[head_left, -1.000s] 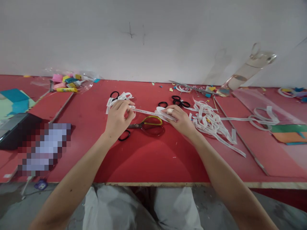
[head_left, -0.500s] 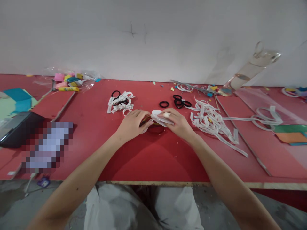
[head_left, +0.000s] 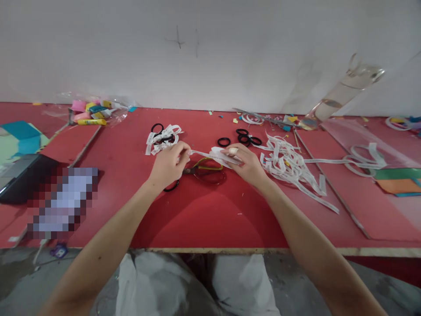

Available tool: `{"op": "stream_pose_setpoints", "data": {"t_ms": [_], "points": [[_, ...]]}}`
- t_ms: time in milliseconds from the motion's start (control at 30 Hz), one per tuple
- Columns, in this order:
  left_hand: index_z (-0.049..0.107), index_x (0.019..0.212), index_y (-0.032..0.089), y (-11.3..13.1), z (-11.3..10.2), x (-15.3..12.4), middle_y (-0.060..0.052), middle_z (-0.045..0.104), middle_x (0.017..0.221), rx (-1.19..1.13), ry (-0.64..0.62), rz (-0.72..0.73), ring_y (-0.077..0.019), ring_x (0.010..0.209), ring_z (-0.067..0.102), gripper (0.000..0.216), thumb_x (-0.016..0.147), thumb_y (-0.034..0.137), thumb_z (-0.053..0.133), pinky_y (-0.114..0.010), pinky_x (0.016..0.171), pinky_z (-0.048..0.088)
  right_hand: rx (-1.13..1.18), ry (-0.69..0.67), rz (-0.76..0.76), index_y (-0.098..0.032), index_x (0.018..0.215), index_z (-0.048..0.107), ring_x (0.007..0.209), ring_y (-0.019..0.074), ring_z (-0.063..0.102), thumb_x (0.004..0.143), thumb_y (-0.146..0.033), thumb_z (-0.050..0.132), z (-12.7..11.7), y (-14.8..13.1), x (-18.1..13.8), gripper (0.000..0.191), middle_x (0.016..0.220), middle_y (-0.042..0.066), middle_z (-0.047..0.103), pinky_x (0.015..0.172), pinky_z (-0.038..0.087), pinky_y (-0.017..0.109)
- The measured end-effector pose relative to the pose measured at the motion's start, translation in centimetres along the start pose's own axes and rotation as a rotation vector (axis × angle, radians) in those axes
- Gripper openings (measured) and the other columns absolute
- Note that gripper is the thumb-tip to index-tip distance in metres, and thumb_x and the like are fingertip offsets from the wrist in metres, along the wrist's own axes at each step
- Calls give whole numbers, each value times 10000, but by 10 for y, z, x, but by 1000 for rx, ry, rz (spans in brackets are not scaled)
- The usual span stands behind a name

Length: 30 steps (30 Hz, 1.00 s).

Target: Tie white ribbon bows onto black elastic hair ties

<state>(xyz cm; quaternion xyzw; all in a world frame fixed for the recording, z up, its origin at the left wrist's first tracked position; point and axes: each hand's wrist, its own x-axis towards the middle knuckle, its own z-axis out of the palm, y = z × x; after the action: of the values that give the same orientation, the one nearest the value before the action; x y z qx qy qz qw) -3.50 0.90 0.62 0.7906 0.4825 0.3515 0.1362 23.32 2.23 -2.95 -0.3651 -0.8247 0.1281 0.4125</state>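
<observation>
And here's the left hand (head_left: 169, 162), just left of the yellow-handled scissors (head_left: 188, 171), fingertips pinched on the white ribbon (head_left: 202, 154)! The strip runs across, just beyond the scissors, to a white spool (head_left: 226, 159), and the right hand (head_left: 248, 164), to the right of those scissors, has the spool in its grip. Beyond the scissors on the red tabletop (head_left: 210, 224), a lone black ring (head_left: 224, 141); off to their right, a great tangle of white ribbon (head_left: 286, 164); further right beyond them, a tilted clear bottle (head_left: 344, 94)!
</observation>
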Motion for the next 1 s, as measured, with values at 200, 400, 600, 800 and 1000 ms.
{"op": "stream_pose_setpoints", "data": {"t_ms": [200, 400, 600, 800, 1000], "points": [[516, 761, 203, -21, -13, 10, 28, 568, 666, -319, 254, -254, -113, 630, 569, 104, 857, 192, 479, -234, 632, 451, 30, 26, 75, -264, 1115, 656, 944, 176, 635, 876, -153, 602, -9, 2, 2, 269, 1062, 50, 640, 868, 534, 355], [546, 729, 201, -44, -22, 14, 12, 604, 663, -142, 249, -353, -136, 642, 581, 124, 835, 201, 482, -256, 643, 455, 61, 10, 109, -254, 1105, 661, 891, 168, 638, 863, -147, 591, -7, -1, 1, 273, 1078, 57, 636, 847, 545, 364], [609, 1125, 204, -38, -11, 11, -76, 681, 1168, 198, 2, -26, -250, 1142, 591, 309, 855, 156, 468, -412, 996, 433, 32, -16, 47, -244, 1089, 663, 1008, 200, 634, 869, -118, 567, -4, -5, 0, 271, 1085, 70, 645, 892, 525, 366], [535, 1278, 216, -10, 15, 0, -95, 593, 1339, 102, -199, 165, -232, 1314, 486, 326, 990, 307, 411, -438, 1103, 357, 22, -81, -57, -249, 1133, 649, 1031, 195, 639, 853, -77, 524, 1, -19, -1, 351, 1110, 72, 654, 879, 529, 339], [524, 1219, 210, -9, 24, -1, -94, 641, 1239, 24, -285, 88, -241, 1168, 572, 290, 970, 351, 474, -436, 1004, 430, 39, -92, -73, -271, 1136, 650, 1031, 191, 644, 815, -26, 496, 3, -27, -3, 432, 1115, 64, 657, 866, 537, 330]]}}
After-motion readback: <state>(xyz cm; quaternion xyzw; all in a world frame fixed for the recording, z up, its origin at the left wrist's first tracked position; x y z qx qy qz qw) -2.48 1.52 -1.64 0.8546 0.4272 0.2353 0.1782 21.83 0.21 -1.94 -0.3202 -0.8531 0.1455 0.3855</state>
